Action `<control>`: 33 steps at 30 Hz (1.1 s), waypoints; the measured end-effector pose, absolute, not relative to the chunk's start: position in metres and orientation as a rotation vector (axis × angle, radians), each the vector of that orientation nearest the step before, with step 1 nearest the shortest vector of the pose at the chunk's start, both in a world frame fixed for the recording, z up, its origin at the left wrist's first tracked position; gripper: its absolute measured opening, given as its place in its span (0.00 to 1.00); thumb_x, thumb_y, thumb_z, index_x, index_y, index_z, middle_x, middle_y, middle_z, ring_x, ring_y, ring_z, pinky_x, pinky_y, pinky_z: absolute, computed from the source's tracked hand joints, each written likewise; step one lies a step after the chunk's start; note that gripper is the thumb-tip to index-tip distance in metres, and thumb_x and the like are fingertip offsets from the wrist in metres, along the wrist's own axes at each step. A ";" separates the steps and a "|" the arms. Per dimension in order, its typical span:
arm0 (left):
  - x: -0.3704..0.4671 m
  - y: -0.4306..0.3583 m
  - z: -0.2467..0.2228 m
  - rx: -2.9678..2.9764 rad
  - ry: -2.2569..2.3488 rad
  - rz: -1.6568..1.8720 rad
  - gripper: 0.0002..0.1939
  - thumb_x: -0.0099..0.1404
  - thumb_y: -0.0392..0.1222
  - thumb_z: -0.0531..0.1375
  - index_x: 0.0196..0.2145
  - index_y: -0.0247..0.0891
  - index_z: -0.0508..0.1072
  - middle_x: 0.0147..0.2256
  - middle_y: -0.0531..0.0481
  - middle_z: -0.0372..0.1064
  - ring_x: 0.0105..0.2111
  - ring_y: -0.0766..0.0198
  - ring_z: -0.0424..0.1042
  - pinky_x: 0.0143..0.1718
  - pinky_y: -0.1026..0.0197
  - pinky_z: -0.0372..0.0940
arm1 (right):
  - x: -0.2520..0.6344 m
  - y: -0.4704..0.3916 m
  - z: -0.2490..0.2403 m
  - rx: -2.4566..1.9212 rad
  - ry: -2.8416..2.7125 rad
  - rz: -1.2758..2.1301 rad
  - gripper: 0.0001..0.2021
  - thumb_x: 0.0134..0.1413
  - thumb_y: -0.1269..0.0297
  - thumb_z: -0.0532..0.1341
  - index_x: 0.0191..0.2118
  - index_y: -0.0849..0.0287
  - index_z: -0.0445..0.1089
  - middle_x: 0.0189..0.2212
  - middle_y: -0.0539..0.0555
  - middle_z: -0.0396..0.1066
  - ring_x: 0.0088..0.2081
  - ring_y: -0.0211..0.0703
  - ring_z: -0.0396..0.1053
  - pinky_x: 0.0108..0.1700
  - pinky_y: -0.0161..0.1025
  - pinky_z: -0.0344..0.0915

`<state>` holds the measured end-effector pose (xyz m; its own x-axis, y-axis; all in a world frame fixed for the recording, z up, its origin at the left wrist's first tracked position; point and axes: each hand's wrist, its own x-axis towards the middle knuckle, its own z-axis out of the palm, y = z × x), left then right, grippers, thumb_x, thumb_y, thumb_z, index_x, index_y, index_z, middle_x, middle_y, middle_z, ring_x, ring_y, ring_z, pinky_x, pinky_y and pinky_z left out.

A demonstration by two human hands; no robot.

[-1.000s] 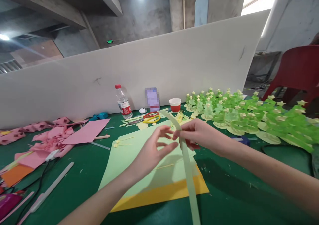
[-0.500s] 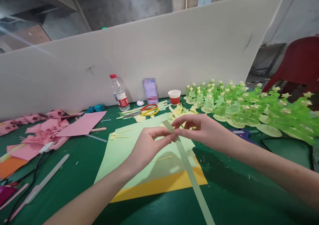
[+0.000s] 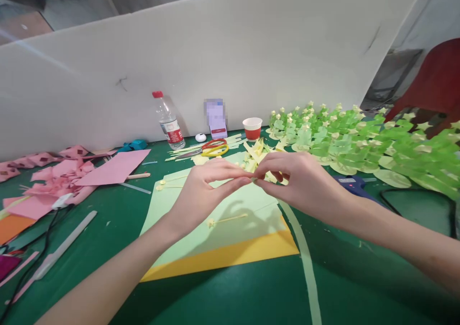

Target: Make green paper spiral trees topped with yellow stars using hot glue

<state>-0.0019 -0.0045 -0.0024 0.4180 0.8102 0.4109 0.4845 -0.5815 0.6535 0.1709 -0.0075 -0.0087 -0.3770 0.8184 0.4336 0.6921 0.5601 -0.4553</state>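
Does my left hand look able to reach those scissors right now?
Probably yes: the scissors lie uncovered just beyond your left hand, nothing standing between, though its fingers seem busy pinching the green strip.

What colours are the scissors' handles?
One of the scissors' handles is red, the other yellow; the head view shows them best.

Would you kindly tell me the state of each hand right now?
Left hand: pinched closed, meeting the right; whether it grips paper is hidden.
Right hand: pinched closed, apparently on the pale green paper strip.
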 end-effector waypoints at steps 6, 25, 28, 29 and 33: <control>0.000 -0.005 -0.007 2.466 1.074 1.065 0.03 0.52 0.39 0.62 0.27 0.40 0.75 0.30 0.52 0.74 0.32 0.62 0.69 0.43 0.58 0.60 | 0.170 -0.009 -0.008 -1.209 -2.159 0.289 0.07 0.46 0.69 0.55 0.25 0.60 0.71 0.25 0.51 0.70 0.24 0.35 0.62 0.25 0.33 0.54; -0.003 -0.001 -0.011 2.353 1.116 1.110 0.08 0.59 0.39 0.55 0.25 0.37 0.72 0.27 0.53 0.70 0.30 0.66 0.67 0.45 0.59 0.60 | 0.178 -0.001 0.000 -1.171 -2.187 0.581 0.10 0.49 0.60 0.56 0.26 0.58 0.71 0.24 0.49 0.71 0.23 0.34 0.61 0.24 0.33 0.54; -0.003 0.000 -0.009 2.294 1.104 1.100 0.10 0.59 0.42 0.54 0.27 0.39 0.74 0.30 0.53 0.73 0.33 0.64 0.69 0.49 0.57 0.58 | 0.177 -0.003 -0.001 -1.172 -2.165 0.546 0.11 0.49 0.61 0.56 0.23 0.58 0.70 0.20 0.49 0.69 0.21 0.33 0.59 0.23 0.34 0.53; -0.003 0.001 -0.009 2.289 1.104 1.091 0.10 0.59 0.43 0.54 0.27 0.40 0.74 0.31 0.53 0.73 0.34 0.63 0.70 0.50 0.55 0.57 | 0.177 -0.003 -0.001 -1.172 -2.155 0.529 0.10 0.49 0.61 0.56 0.22 0.58 0.70 0.20 0.49 0.69 0.21 0.33 0.58 0.23 0.34 0.54; -0.004 0.002 -0.009 2.294 1.102 1.019 0.09 0.58 0.44 0.56 0.27 0.41 0.75 0.31 0.54 0.74 0.33 0.63 0.71 0.52 0.52 0.55 | 0.179 -0.002 0.000 -1.162 -2.168 0.458 0.09 0.48 0.63 0.57 0.22 0.57 0.70 0.20 0.49 0.69 0.21 0.33 0.59 0.23 0.34 0.54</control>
<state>-0.0039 0.0022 -0.0087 0.4238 0.7911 0.4411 0.5013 -0.6105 0.6132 0.1787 -0.0015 -0.0003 -0.4137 0.8344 0.3641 0.6158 0.5510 -0.5632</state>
